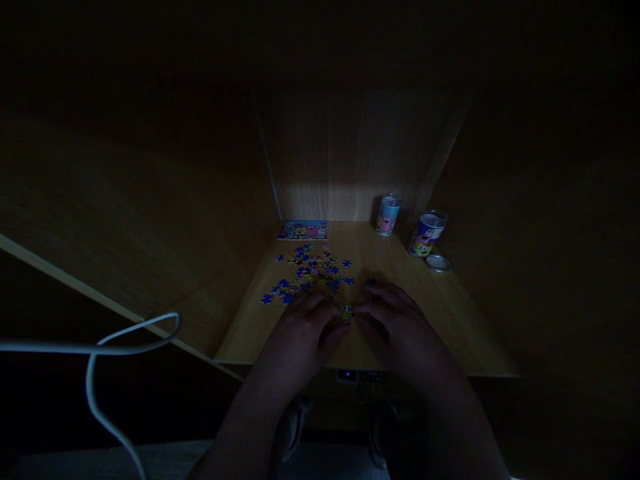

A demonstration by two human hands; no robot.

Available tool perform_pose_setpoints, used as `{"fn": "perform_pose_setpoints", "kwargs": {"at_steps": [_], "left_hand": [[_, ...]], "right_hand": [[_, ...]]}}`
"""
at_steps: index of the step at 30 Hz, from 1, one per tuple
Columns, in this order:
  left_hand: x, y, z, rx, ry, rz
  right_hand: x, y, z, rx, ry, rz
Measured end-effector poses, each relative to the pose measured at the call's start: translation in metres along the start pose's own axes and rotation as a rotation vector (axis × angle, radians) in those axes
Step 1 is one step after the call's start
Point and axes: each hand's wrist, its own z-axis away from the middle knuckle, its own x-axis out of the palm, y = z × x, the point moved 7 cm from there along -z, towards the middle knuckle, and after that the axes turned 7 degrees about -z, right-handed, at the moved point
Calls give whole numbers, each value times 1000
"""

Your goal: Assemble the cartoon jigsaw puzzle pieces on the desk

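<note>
- Head view: your left hand (306,328) and right hand (396,321) both pinch a yellow puzzle piece (347,311) at frame centre, over the counter (450,327).
- You seem to be joining pieces; next, align the tabs carefully in this dim light.

We see puzzle pieces (307,270), mostly blue flecked with yellow and pink, on a pale wood-grain desk (450,320). The nearest piece (346,311) is yellow. Our picture card (303,230) shows blue, yellow and pink; the left tin (387,215) is light blue and pink, the right tin (427,235) blue, white and yellow.
</note>
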Motion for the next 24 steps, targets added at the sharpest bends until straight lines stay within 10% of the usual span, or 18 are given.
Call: {"fn": "perform_pose_setpoints", "kwargs": {"at_steps": [24], "left_hand": [[4,-9,-1,-61,45,49]], "right_hand": [[2,2,1,0,-4,1]]}}
